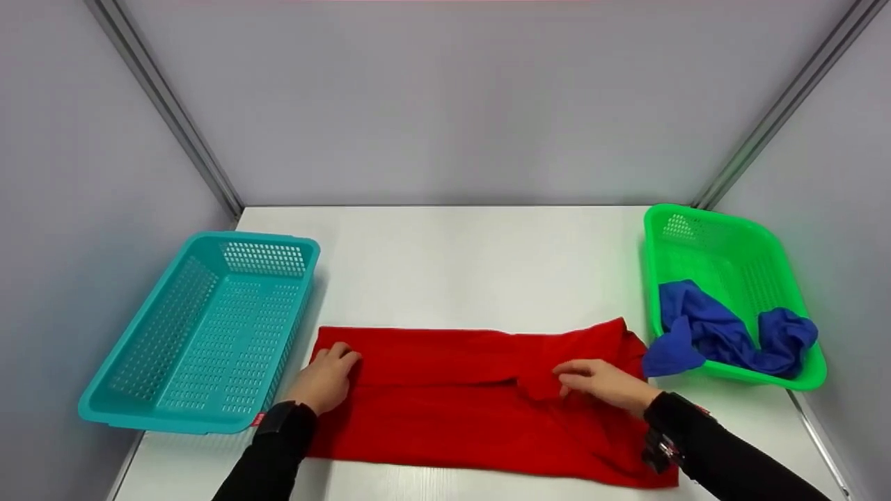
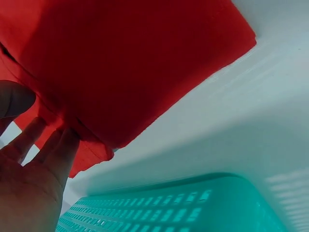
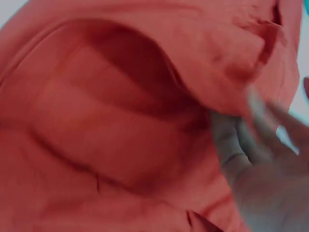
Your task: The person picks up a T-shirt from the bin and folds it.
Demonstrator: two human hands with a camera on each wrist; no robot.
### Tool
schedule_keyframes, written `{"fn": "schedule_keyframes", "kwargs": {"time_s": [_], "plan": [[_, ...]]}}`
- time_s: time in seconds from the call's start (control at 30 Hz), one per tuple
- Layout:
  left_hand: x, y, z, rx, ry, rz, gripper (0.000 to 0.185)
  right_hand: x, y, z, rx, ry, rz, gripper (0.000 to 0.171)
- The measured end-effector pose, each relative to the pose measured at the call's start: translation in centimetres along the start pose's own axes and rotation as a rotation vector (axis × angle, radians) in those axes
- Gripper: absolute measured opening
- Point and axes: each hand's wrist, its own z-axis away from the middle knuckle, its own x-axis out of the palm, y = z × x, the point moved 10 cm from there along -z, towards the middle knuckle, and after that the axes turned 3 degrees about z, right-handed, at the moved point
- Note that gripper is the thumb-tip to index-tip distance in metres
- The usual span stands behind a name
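Observation:
A red garment, folded into a long strip, lies across the front of the table. My left hand rests on its left end. In the left wrist view that hand's fingers touch the cloth near an edge, the thumb held apart. Over the rumpled right part is my right hand, pointing left. The right wrist view, partly blurred, has this hand's fingertips at the rim of a loose, gaping fold in the red garment. Some right fingertips are hidden by cloth.
A teal basket stands to the left, close to the garment's left end. On the right is a green basket holding blue cloth, part of which hangs over the near left rim. Grey panels enclose the white table.

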Motion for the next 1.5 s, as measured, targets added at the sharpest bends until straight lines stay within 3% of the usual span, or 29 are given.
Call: {"fn": "schedule_keyframes", "kwargs": {"time_s": [0.1, 0.2, 0.23, 0.3, 0.47, 0.53, 0.63, 0.77, 0.97, 1.1, 1.27, 1.4, 1.5], "plan": [[0.0, 0.0, 0.0, 0.001, 0.009, 0.002, 0.033, 1.0, -0.6, -0.1, -0.048, -0.127, -0.275, 0.051], [-0.1, -0.1, 0.0, -0.008, 0.018, 0.006, 0.033, 0.6, -0.8, -0.2, -0.062, -0.116, -0.371, 0.044], [-0.1, -0.1, -0.1, -0.011, 0.020, 0.005, 0.033, 0.2, -0.6, -0.2, -0.052, -0.080, -0.334, 0.041], [-0.1, -0.2, 0.0, -0.014, 0.019, 0.000, 0.033, -0.6, -0.3, -0.2, -0.042, 0.007, -0.139, 0.031], [0.1, -0.2, 0.2, -0.005, 0.003, -0.019, 0.037, -1.3, -0.1, 0.1, 0.007, 0.135, 0.548, 0.013], [0.2, -0.3, 0.4, 0.001, -0.007, -0.030, 0.041, -1.1, -0.4, 0.1, 0.038, 0.153, 0.724, 0.022], [0.5, -0.5, 0.6, -0.004, -0.031, -0.044, 0.050, -0.6, -1.0, 0.0, 0.105, 0.171, 0.872, 0.051], [1.3, -0.5, 0.8, -0.018, -0.086, -0.056, 0.057, -0.1, -1.4, -0.9, 0.184, 0.194, 0.942, 0.076], [3.2, 2.0, 0.7, 0.073, -0.181, -0.063, 0.057, 0.6, -1.5, -4.5, 0.187, 0.249, 0.822, 0.093], [4.3, 4.5, 0.6, 0.183, -0.193, -0.081, 0.055, 2.7, -2.9, -7.0, 0.093, 0.244, 0.859, 0.096], [5.0, 7.2, 0.4, 0.304, -0.188, -0.146, 0.058, 6.3, -5.2, -9.7, -0.124, 0.062, 0.948, 0.081], [5.1, 9.0, 0.0, 0.375, -0.111, -0.165, 0.075, 7.7, -6.2, -10.8, -0.248, -0.077, 1.037, 0.077], [5.2, 10.5, -0.5, 0.433, -0.066, -0.173, 0.094, 7.5, -7.6, -11.2, -0.326, -0.045, 1.171, 0.074]]}}
